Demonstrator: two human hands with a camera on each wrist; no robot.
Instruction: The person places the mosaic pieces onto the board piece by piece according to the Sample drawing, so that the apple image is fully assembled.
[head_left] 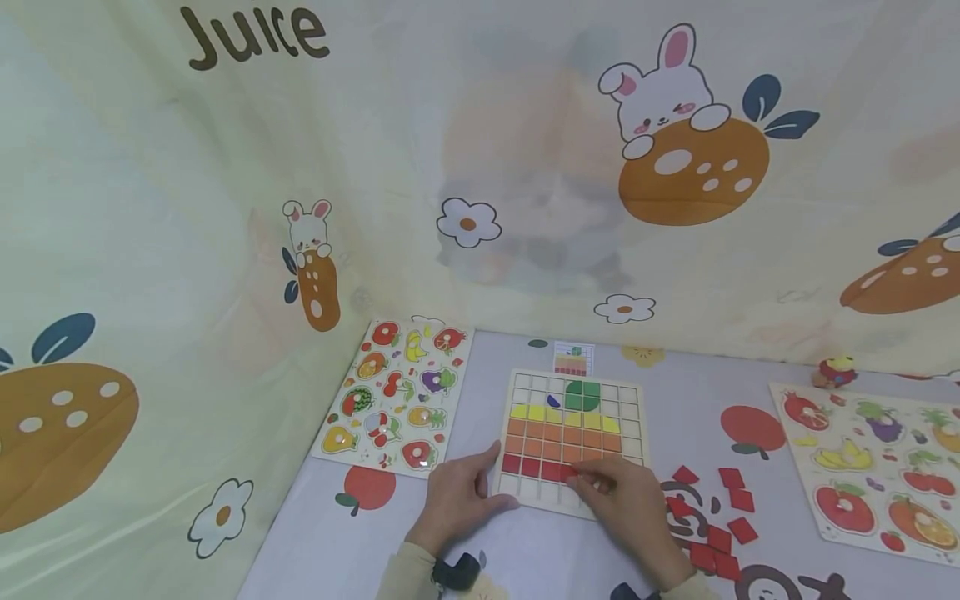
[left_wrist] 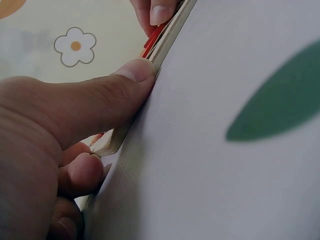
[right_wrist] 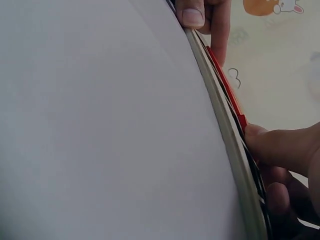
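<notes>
A pale grid board (head_left: 633, 425) lies on the table, bearing green pieces, a small blue piece, a yellow row, orange rows and a red row nearer the front. At its front left corner my left hand (head_left: 457, 496) holds the board, thumb along the front edge. My right hand (head_left: 626, 504) pinches a red square tile (right_wrist: 242, 120) at the right end of the red row; its fingertips partly hide the tile. The left wrist view has the left thumb (left_wrist: 127, 75) pressed on the board's edge, with the other fingers bent beside the corner.
Several loose red tiles (head_left: 718, 537) lie right of my right hand. A small pattern card (head_left: 573, 358) lies behind the board. Fruit picture boards stand left (head_left: 442, 417) and right (head_left: 806, 500). A small toy figure (head_left: 836, 372) sits at the back right, before the hanging cloth.
</notes>
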